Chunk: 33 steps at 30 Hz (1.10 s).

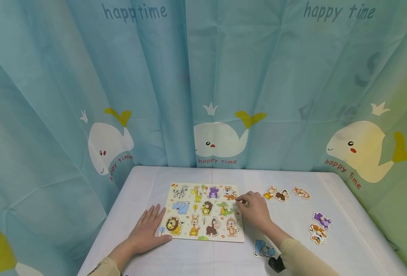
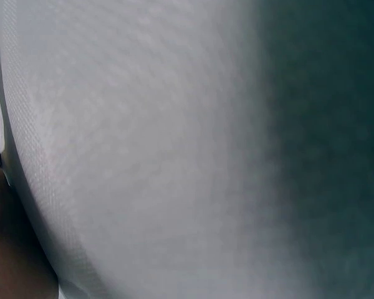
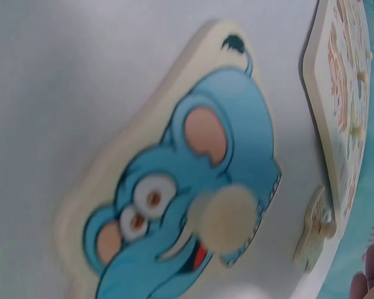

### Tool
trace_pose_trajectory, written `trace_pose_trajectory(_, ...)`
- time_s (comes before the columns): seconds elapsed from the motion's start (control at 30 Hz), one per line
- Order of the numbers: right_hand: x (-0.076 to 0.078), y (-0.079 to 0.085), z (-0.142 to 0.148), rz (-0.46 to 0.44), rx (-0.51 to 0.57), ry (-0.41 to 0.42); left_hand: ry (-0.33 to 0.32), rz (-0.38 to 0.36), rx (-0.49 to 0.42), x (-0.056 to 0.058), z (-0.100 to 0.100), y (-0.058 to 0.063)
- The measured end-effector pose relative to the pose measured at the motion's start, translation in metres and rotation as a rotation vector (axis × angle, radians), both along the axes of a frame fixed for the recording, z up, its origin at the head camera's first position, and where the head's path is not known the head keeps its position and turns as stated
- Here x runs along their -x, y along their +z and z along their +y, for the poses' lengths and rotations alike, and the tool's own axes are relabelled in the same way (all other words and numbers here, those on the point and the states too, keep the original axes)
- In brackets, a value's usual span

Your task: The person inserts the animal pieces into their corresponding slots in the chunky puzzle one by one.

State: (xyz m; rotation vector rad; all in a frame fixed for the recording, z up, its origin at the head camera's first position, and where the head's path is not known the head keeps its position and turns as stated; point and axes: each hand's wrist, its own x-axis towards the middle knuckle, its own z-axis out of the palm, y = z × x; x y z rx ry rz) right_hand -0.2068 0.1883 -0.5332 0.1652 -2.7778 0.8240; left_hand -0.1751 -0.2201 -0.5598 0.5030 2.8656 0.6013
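My left hand lies flat with its fingers spread, pressing the lower left edge of the animal puzzle board. At the board's right edge, my right hand has bent fingers, with thumb and index tips close together near the tiger and crocodile pictures. Whether something is between those tips is hidden. Closest to the right wrist lies a blue elephant puzzle piece with a round knob. A small knobbed piece sits beside the board in the right wrist view, partly under the right hand in the head view.
Loose kangaroo, gorilla and monkey pieces lie at the back right. Farther right are a purple hippo piece and a tiger piece. A whale-print curtain hangs behind the white table.
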Motion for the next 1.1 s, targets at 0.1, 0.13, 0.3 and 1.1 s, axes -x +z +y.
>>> trace_pose_trajectory(0.1,0.0,0.0,0.007,0.012,-0.001,-0.009,-0.001,-0.002,-0.002,-0.001,0.0,0.0)
trace_pose_trajectory(0.13,0.0,0.0,0.009,0.008,0.0,-0.013,-0.001,-0.002,-0.003,-0.001,0.0,0.0)
trace_pose_trajectory(0.3,0.0,0.001,0.018,-0.004,0.001,-0.026,0.002,-0.002,-0.01,-0.001,0.0,0.0)
trace_pose_trajectory(1.1,0.004,0.008,0.068,0.011,-0.037,-0.135,-0.007,0.007,-0.006,0.0,0.0,-0.002)
